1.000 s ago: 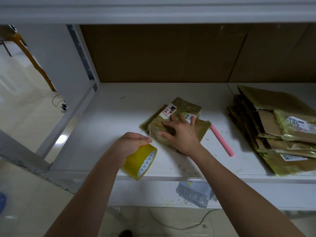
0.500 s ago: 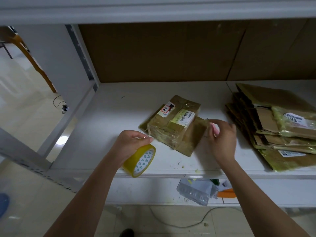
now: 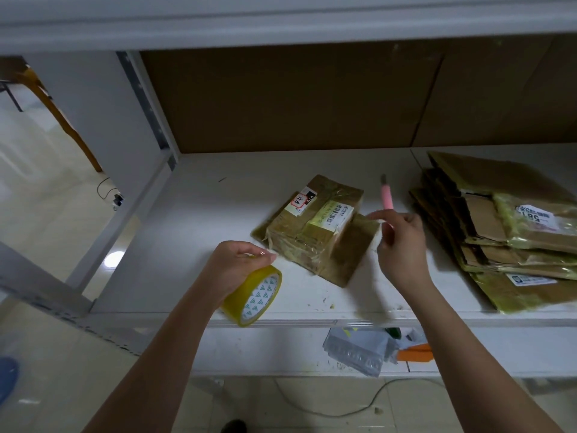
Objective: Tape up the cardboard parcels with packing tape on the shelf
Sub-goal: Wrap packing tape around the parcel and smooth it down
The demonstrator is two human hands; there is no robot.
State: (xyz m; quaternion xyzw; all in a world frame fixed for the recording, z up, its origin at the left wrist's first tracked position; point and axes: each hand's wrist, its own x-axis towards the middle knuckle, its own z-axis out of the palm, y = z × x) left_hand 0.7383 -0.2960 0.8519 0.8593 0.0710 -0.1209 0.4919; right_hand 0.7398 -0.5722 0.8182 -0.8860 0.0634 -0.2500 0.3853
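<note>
A small brown cardboard parcel (image 3: pixel 315 226) wrapped in yellowish tape, with white labels on top, lies in the middle of the white shelf (image 3: pixel 193 220). My left hand (image 3: pixel 234 264) grips a roll of yellow packing tape (image 3: pixel 254 295) near the shelf's front edge, just left of the parcel. A strand of tape runs from the roll toward the parcel's near left corner. My right hand (image 3: pixel 401 242) holds a pink utility knife (image 3: pixel 386 196) upright, to the right of the parcel, its blade end pointing away from me.
A stack of flattened, taped cardboard parcels (image 3: pixel 505 232) fills the right of the shelf. Brown board backs the shelf. Below the shelf's front edge lie plastic bags (image 3: pixel 356 348) and an orange thing (image 3: pixel 415 353). A cable trails on the tiled floor.
My right hand left the parcel's top, picked the pink knife up from the shelf and raised it upright. The left hand kept hold of the tape roll.
</note>
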